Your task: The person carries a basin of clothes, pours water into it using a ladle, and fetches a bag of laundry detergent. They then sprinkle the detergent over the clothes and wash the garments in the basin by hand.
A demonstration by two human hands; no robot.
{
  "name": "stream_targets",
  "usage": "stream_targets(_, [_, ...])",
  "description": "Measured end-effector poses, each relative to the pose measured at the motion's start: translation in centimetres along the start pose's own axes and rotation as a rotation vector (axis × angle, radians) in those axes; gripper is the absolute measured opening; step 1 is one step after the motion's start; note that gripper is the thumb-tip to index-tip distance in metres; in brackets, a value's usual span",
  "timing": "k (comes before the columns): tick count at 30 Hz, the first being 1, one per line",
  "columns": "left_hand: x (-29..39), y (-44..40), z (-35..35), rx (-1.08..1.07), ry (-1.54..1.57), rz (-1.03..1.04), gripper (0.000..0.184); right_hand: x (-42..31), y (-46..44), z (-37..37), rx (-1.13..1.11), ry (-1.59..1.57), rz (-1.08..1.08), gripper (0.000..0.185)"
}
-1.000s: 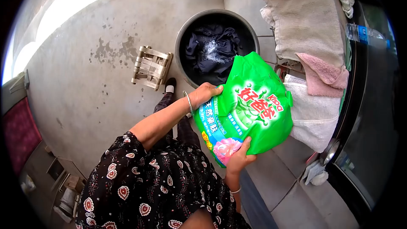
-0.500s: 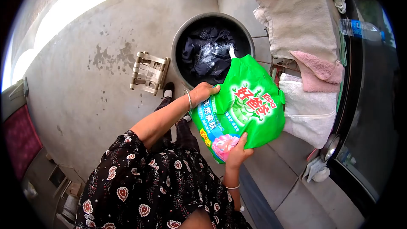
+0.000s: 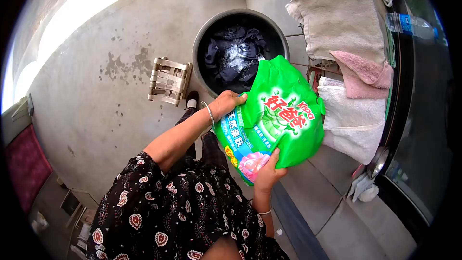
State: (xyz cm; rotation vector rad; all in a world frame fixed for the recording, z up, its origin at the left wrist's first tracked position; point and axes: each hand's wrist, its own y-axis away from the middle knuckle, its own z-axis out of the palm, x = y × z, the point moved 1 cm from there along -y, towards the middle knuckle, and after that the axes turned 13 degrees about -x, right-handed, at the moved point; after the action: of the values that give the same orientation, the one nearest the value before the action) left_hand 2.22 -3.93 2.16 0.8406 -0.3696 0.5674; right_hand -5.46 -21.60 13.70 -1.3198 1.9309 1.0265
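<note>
Both hands hold a green bag of laundry detergent powder, tilted with its top corner over the rim of a dark basin. My left hand is closed on the bag's left edge, thumb on the printed front. Lower down, my right hand grips the bottom edge with its thumb on top. Inside the basin lie dark clothes, with white powder heaped on their middle. A little white shows at the bag's corner. The fingers under the bag are hidden.
A small folding stool stands left of the basin. To the right hang a beige cloth, a pink towel and a white towel. A plastic bottle lies by the dark window frame. Wet spots mark the concrete floor.
The stream of powder at the bag's corner has shrunk to a small bit of white. The powder patch on the clothes looks larger and whiter. Both hands keep their hold.
</note>
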Motion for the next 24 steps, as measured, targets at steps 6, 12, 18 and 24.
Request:
stream_targets(6, [-2.7,-1.2,-0.9,0.089,0.025,-0.026,0.040,0.4,-0.3,0.0,-0.070,0.025,0.028,0.024])
stream_targets(12, [-1.1,-1.3,-1.0,0.023,0.065,-0.036,0.039,0.2,-0.9,0.2,-0.037,0.013,0.021,0.024])
stream_targets(18, [-2.3,-1.4,-1.3,0.067,0.054,-0.015,0.037,1.3,-1.0,0.3,-0.073,0.030,0.020,0.024])
stream_targets(24, [-0.4,-0.5,-1.2,0.117,-0.088,0.061,0.039,2.5,-1.5,0.8,-0.047,-0.123,-0.063,0.025])
